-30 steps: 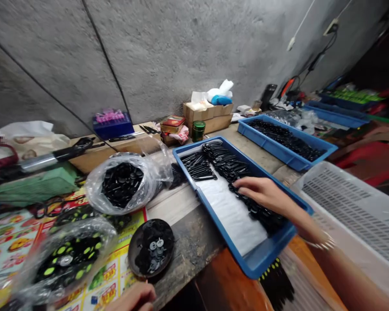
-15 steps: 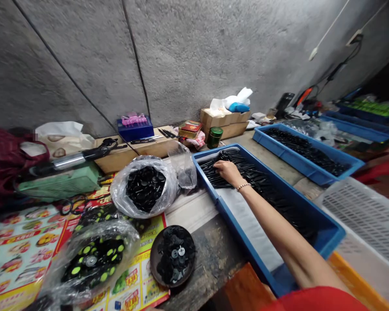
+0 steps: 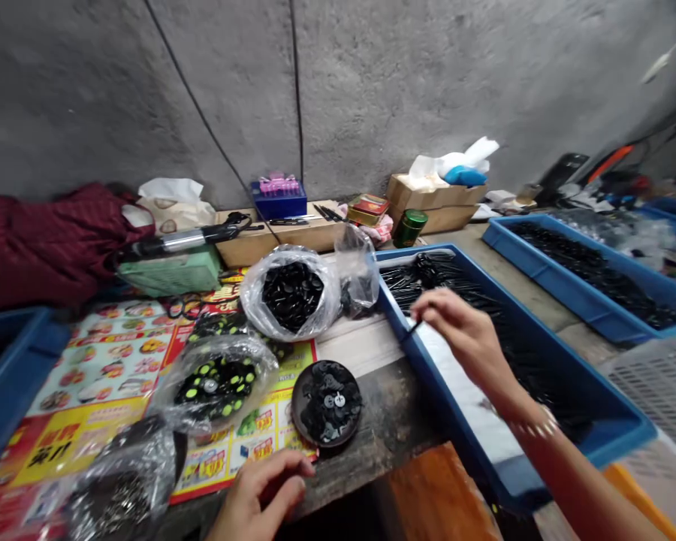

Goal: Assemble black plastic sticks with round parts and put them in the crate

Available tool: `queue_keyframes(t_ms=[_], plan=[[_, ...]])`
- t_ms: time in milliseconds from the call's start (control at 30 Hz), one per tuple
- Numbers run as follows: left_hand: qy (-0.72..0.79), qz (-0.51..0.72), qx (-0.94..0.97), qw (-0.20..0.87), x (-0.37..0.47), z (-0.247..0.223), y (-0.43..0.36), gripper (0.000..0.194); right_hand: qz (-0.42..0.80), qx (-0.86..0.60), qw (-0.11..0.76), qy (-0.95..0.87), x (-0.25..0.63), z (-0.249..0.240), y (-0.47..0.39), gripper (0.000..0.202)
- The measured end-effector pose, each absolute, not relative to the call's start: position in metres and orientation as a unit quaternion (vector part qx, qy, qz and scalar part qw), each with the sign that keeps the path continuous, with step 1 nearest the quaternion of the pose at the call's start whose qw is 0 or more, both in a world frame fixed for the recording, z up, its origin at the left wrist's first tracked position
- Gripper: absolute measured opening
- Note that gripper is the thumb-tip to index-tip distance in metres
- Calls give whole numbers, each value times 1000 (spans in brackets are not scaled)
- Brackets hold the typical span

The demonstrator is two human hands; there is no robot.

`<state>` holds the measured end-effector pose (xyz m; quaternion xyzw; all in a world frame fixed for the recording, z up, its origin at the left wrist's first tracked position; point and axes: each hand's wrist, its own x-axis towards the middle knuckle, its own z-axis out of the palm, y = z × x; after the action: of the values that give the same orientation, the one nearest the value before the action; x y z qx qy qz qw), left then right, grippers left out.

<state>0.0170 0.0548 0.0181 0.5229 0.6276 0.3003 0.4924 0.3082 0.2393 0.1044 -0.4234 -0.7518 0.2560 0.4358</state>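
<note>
My right hand [image 3: 465, 338] is closed in a pinch over the near side of the blue tray [image 3: 563, 376]. A slim black stick-like piece [image 3: 412, 329] pokes out from its fingertips; its exact kind does not show. Many similar slim black pieces [image 3: 448, 274] lie in the tray on white lining. My left hand [image 3: 262, 492] is at the table's front edge, fingers loosely bent, thumb apart, nothing seen in it. Closest to it stands a dark round dish [image 3: 298, 421] of flat black discs [image 3: 330, 383], with two silvery discs [image 3: 334, 400] on top.
Plastic bags hold shiny black pieces [image 3: 293, 297], black-and-green discs [image 3: 217, 391] and small metal parts [image 3: 125, 505]. Printed flyers [image 3: 98, 368] cover the left side. Another blue tray [image 3: 602, 282] is at the right. Along the wall sit a cardboard box [image 3: 433, 199] and a green tin [image 3: 410, 228].
My right hand has come out of the pile toward me with a slim black piece. My left hand has entered at the bottom. The view has swung left.
</note>
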Motion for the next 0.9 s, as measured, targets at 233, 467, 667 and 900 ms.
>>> queue_keyframes(t_ms=[233, 467, 667, 900], plan=[[537, 307, 413, 669, 34, 28, 57, 55, 513, -329, 243, -754, 255, 41, 108, 26], [571, 223, 485, 623, 34, 32, 44, 43, 427, -288, 264, -816, 226, -6, 76, 67], [588, 184, 599, 512, 38, 40, 43, 37, 323, -301, 247, -863, 221, 6, 69, 46], [575, 237, 685, 379, 39, 41, 39, 33, 470, -368, 244, -764, 230, 16, 71, 34]])
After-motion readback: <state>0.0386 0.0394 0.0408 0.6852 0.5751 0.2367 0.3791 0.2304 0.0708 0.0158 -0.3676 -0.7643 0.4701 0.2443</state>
